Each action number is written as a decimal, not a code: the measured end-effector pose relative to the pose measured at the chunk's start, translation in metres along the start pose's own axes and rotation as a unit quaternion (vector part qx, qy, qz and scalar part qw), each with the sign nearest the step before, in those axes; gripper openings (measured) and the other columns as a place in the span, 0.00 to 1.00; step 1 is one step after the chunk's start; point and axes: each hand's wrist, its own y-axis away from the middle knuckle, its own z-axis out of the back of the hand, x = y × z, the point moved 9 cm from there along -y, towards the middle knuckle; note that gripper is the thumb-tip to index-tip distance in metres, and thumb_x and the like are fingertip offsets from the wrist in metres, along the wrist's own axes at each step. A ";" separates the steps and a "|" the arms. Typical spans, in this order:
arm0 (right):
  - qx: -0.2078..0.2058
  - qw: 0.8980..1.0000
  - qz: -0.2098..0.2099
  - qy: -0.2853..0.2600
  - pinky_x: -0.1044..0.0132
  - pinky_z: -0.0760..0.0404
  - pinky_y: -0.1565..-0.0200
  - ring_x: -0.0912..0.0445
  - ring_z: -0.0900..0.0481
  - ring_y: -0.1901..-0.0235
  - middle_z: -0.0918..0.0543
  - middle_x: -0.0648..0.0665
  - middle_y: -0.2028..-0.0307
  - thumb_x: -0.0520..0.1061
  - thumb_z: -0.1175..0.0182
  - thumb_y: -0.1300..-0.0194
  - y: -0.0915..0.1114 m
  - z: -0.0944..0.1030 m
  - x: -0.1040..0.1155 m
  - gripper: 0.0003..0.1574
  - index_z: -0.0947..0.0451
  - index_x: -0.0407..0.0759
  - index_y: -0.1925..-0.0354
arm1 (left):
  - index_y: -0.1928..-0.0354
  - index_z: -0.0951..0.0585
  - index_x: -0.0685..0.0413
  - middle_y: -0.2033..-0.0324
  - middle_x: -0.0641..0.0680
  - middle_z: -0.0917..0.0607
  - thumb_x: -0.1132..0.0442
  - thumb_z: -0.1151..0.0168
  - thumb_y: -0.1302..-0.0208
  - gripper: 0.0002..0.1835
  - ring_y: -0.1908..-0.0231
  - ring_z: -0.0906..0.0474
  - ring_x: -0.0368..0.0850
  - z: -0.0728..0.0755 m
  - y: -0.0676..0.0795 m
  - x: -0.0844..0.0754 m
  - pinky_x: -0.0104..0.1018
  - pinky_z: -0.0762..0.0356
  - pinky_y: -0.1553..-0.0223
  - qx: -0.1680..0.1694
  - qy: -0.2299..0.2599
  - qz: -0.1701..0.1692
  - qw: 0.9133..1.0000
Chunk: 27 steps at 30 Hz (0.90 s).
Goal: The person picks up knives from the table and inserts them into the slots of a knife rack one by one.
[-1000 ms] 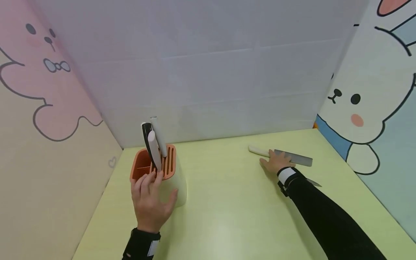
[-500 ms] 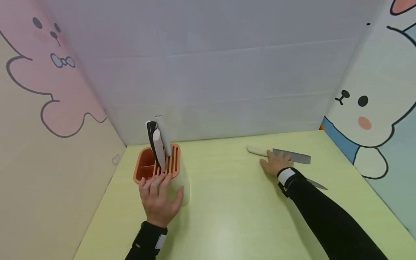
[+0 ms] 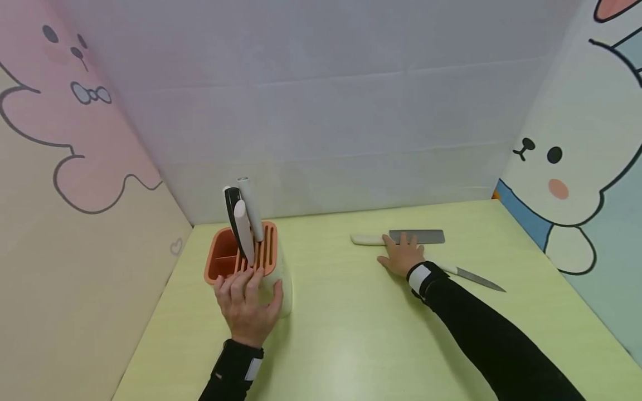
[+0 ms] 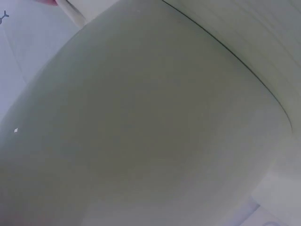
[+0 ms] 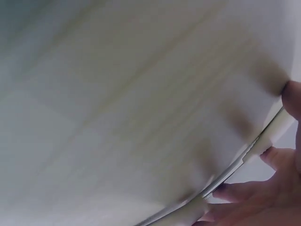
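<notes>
A white knife holder point(image 3: 285, 281) with an orange slotted top stands at the left of the table. My left hand point(image 3: 247, 312) rests on its near rim, fingertips at the orange edge and thumb along the side. Knife handles, black point(image 3: 233, 214), white point(image 3: 243, 225) and light grey point(image 3: 253, 211), rise from the holder. To the right, a cleaver point(image 3: 426, 236) with a white handle lies flat on the table. My right hand point(image 3: 403, 259) touches it with spread fingers where handle meets blade. In the right wrist view, the cleaver point(image 5: 230, 170) shows edge-on by the fingertips.
A smaller pointed knife point(image 3: 478, 278) with a white handle lies nearer than the cleaver, partly behind the right wrist. A pale wall point(image 3: 321, 133) closes the back of the yellow-green table point(image 3: 331, 312), with cartoon-printed panels point(image 3: 557, 167) at both sides.
The right hand has moved left with the cleaver, which has slid along the table and turned straighter. More of the smaller knife shows. The left hand stays at the holder's rim.
</notes>
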 end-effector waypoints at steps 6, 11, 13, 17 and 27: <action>-0.005 0.998 0.062 0.020 0.26 0.52 0.43 0.24 0.56 0.37 0.48 0.24 0.33 0.64 0.49 0.34 0.001 -0.002 0.030 0.42 0.49 0.52 0.29 | 0.64 0.22 0.63 0.65 0.63 0.23 0.56 0.36 0.53 0.18 0.60 0.33 0.61 0.000 0.000 0.000 0.62 0.42 0.56 -0.014 0.008 0.007 1.000; -0.012 0.992 0.122 0.025 0.27 0.47 0.43 0.28 0.49 0.37 0.43 0.27 0.34 0.65 0.46 0.36 0.003 -0.010 0.055 0.41 0.43 0.52 0.31 | 0.64 0.22 0.62 0.64 0.63 0.23 0.55 0.37 0.53 0.18 0.60 0.33 0.61 0.000 0.001 0.000 0.62 0.41 0.55 -0.011 0.006 0.009 1.000; -0.013 0.989 0.149 0.018 0.29 0.44 0.44 0.30 0.48 0.37 0.41 0.29 0.35 0.65 0.44 0.37 0.005 -0.012 0.065 0.40 0.40 0.51 0.33 | 0.64 0.22 0.62 0.64 0.63 0.23 0.55 0.36 0.53 0.18 0.59 0.33 0.61 -0.001 0.002 0.001 0.62 0.42 0.55 -0.009 0.007 0.010 1.000; -0.012 0.979 0.205 -0.003 0.33 0.37 0.45 0.35 0.44 0.38 0.38 0.31 0.37 0.63 0.41 0.39 0.012 -0.013 0.086 0.35 0.35 0.50 0.39 | 0.63 0.22 0.62 0.64 0.63 0.23 0.55 0.36 0.53 0.19 0.59 0.33 0.61 -0.004 0.003 0.003 0.63 0.42 0.55 -0.006 0.006 0.011 1.000; 0.031 0.965 0.255 -0.047 0.43 0.34 0.42 0.33 0.52 0.34 0.45 0.30 0.32 0.61 0.38 0.41 0.039 -0.018 0.105 0.33 0.33 0.48 0.43 | 0.63 0.21 0.63 0.63 0.63 0.23 0.55 0.35 0.55 0.19 0.59 0.32 0.61 -0.009 0.006 0.004 0.63 0.41 0.54 0.001 0.007 0.021 1.000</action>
